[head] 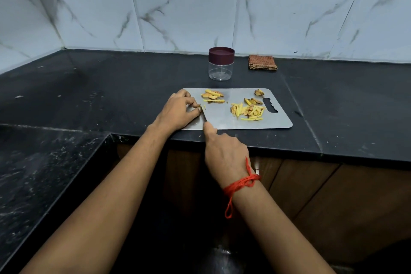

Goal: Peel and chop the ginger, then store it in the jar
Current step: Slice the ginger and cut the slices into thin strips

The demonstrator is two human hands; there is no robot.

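A steel cutting board (222, 118) lies on the black counter. My left hand (178, 110) pinches a small ginger piece (202, 107) at the board's left end. My right hand (224, 153) grips a knife; its blade (204, 114) runs up to that piece, and the handle is hidden under my palm. Ginger slices (212, 96) lie at the board's back. A heap of ginger strips (248, 111) sits toward the right, with small scraps (259, 92) near the handle slot. The clear jar (220, 69) with a maroon lid on stands behind the board.
A folded brown checked cloth (262, 62) lies by the tiled wall, right of the jar. The counter's front edge (289, 149) runs just below the board. A lower dark stone surface (44, 173) extends at the left. Wooden cabinet fronts (333, 196) are underneath.
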